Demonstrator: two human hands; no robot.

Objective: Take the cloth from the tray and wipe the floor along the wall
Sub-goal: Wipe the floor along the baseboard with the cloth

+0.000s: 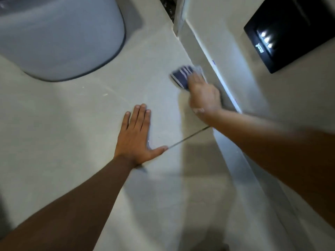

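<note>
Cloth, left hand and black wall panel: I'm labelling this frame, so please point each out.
cloth point(182, 77): head view, on its blue striped part ahead of the fingers.
left hand point(135, 137): head view, back of the hand.
black wall panel point(290, 20): head view, its dark upper face.

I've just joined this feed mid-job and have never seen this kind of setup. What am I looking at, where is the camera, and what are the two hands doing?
There is no machine here: a person wears one camera on the head, looking down at their own bare arms. The left hand lies flat and open on the pale floor, apparently as support. The right hand presses a dark blue striped cloth onto the floor right beside the wall. The cloth looks blurred. A large grey rounded object stands at upper left, and a black panel with small lights sits on the wall. No tray is in view.
</note>
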